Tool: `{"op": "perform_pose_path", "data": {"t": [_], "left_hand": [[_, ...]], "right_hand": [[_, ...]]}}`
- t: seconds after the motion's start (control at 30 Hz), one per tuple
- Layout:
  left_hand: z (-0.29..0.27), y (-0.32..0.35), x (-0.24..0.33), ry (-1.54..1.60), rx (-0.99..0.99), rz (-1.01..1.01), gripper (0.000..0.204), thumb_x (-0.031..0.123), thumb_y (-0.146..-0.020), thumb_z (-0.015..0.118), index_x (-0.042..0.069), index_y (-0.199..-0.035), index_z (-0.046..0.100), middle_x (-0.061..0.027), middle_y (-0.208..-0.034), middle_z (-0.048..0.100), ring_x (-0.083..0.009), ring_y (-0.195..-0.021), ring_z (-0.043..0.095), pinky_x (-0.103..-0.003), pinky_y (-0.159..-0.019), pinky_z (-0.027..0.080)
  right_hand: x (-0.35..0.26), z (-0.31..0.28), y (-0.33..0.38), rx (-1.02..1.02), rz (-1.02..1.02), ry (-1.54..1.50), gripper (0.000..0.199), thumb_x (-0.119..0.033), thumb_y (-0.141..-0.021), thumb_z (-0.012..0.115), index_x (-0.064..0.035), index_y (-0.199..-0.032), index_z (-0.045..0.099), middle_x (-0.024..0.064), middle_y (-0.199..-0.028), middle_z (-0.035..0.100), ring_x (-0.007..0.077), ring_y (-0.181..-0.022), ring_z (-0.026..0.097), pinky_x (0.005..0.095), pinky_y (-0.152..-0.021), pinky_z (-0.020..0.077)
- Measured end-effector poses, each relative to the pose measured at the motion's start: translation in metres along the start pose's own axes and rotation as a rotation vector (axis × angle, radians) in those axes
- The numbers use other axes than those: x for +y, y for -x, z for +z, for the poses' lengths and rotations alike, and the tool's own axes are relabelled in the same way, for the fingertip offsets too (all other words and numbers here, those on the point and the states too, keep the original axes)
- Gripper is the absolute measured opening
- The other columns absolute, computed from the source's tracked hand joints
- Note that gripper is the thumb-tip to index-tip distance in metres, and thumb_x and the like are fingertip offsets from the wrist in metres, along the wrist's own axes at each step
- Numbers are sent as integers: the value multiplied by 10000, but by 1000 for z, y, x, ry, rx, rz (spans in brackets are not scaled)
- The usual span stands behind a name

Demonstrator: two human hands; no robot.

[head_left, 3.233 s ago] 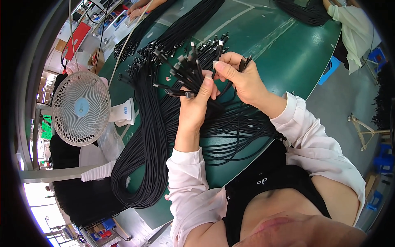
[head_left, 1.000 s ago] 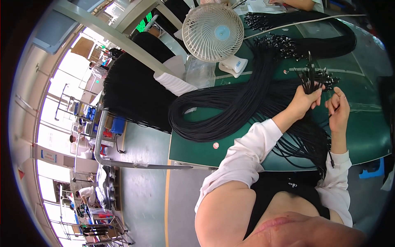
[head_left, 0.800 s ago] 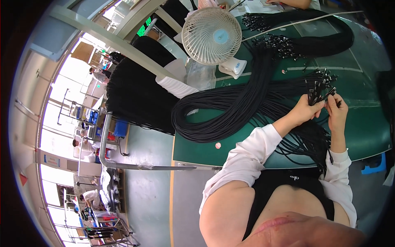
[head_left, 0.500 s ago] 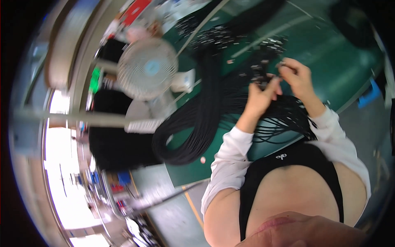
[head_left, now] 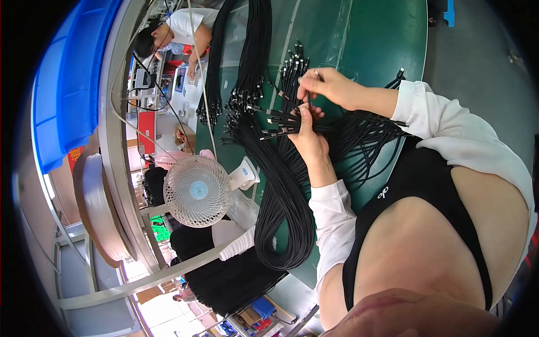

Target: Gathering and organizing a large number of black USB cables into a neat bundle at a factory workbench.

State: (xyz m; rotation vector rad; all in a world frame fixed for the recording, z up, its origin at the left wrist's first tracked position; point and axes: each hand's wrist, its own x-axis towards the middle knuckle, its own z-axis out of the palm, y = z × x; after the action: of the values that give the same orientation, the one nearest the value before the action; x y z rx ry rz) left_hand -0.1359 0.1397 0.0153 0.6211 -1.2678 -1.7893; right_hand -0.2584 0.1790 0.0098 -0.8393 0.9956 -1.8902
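Observation:
My left hand [head_left: 307, 137] is wrapped round a bunch of black cables [head_left: 284, 121], whose metal plug ends stick out to its left. Just above it, my right hand [head_left: 337, 91] has its fingertips pinched together on one black cable that runs down toward the left hand. Other loose black cables [head_left: 368, 143] spread out beneath and beside my forearms. Beyond the hands lies another group of plug ends [head_left: 295, 67]. A thick looped bundle of black cables [head_left: 289, 236] rests left of my left forearm.
The green table [head_left: 382, 45] carries more hanging black cable bundles [head_left: 250, 62] at the far left. A white fan [head_left: 197, 191] stands at the left, near a metal frame [head_left: 185, 278] and a white spool [head_left: 101, 202]. Another person [head_left: 193, 28] works beyond the frame.
The view has turned and sharpened, so the fan sits lower and a person shows at upper left. My hands appear further left in the picture, still together at the cables.

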Motion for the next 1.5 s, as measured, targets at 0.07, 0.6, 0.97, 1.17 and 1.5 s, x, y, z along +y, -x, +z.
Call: {"op": "perform_pose_path", "data": {"t": [0.07,0.6,0.97,1.17,1.5], "left_hand": [[-10,-3,-2,38,-22,31,131,76,-839,571,-40,-896,552,-69,-752,560,-137,-629,524,-265,-592,463],[-11,1,-4,51,-132,63,137,109,-831,588,-10,-848,522,-80,-781,550,-115,-562,455,-245,-502,385],[-26,-8,1,-42,-139,-137,176,5,-820,554,-61,-983,556,-113,-877,577,-168,-716,567,-269,-688,471],[-18,-9,4,-133,-202,-188,210,39,-822,559,-84,-992,558,-132,-865,606,-177,-680,576,-269,-637,470],[-21,-9,-9,-115,-121,-109,147,82,-838,574,-59,-794,576,-89,-662,569,-123,-542,506,-252,-511,458]], "right_hand": [[4,-7,-8,-25,66,-170,295,-303,-899,487,-12,-861,523,29,-739,539,113,-657,517,239,-593,410],[0,9,1,-112,-121,293,273,-238,-850,582,21,-771,548,44,-617,554,101,-493,521,243,-473,443],[3,-25,-17,-188,259,-51,336,-292,-826,595,24,-934,560,0,-610,478,92,-584,458,225,-549,349],[0,-17,-4,-303,96,266,318,-273,-758,681,1,-912,633,24,-678,556,85,-624,507,224,-580,386],[10,-7,4,-23,16,253,174,-179,-808,597,-8,-811,564,41,-673,578,104,-656,547,271,-698,430]]}}
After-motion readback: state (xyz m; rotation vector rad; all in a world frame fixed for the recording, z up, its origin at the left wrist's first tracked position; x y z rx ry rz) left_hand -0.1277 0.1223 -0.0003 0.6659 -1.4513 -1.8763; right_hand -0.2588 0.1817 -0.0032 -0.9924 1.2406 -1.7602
